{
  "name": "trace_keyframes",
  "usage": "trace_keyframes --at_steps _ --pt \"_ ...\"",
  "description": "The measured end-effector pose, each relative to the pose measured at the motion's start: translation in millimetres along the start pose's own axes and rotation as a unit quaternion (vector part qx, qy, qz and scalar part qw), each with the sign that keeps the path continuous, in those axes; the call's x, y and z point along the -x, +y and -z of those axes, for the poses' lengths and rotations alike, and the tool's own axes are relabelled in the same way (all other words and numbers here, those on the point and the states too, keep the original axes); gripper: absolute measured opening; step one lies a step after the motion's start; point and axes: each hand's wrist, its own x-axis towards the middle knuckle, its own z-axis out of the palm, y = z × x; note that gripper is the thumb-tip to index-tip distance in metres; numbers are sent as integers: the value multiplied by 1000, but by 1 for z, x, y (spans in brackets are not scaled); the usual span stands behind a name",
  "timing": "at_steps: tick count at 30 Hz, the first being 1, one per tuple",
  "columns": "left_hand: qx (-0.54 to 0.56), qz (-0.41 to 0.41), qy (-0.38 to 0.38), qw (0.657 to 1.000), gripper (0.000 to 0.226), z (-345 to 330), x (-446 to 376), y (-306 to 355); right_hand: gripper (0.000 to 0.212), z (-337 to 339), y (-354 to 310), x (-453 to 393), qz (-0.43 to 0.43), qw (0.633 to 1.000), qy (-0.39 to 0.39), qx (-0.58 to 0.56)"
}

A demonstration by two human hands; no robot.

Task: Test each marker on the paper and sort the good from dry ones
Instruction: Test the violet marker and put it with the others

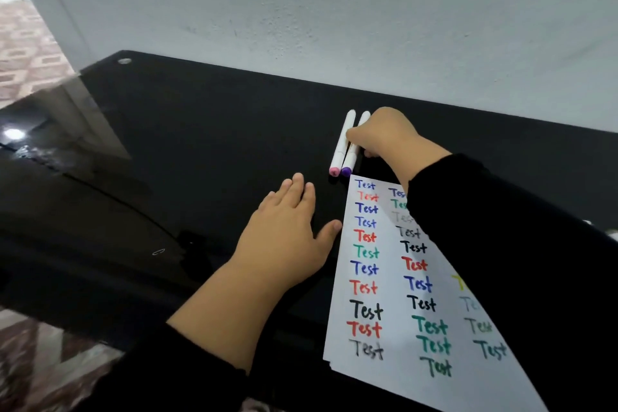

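A white sheet of paper (394, 278) lies on the black table, covered with the word "Test" in several colours. Just beyond its top edge lie two white markers side by side: one with a pink end (341, 144) and one with a purple end (351, 157). My right hand (384, 130) reaches over the paper, its fingers curled round the purple-ended marker. My left hand (287, 227) lies flat on the table left of the paper, fingers straight, thumb at the paper's edge. My right sleeve hides the paper's right part.
The glossy black table (200, 144) runs back to a pale wall (368, 17). Its left edge drops off to a patterned floor (23, 43). A small metal stud (124, 60) sits at the far left corner.
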Motion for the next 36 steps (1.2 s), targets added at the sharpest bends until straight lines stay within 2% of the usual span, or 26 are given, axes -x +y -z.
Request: trace_keyframes --at_steps 6,13,16,22,26,30,33,36 --pt "7 6 -11 1000 71 3 2 1 21 6 8 5 -45 978 32 -202" --pt "51 -36 -13 998 65 12 20 17 23 24 23 39 -70 957 64 -276" --pt "114 -50 -43 991 63 14 34 32 25 30 37 68 -100 948 64 -296" --pt "266 -22 -62 962 63 10 58 55 27 27 65 142 -142 921 75 -355" --pt "351 -15 -61 934 48 9 69 64 25 23 73 178 -137 910 71 -384" --pt "343 -18 -57 937 20 8 81 76 21 24 88 206 -126 887 76 -439" --pt "294 -52 -59 953 23 8 87 81 24 24 103 218 -123 867 58 -479" --pt "232 -89 -48 967 33 5 91 86 33 21 113 224 -109 865 42 -488"
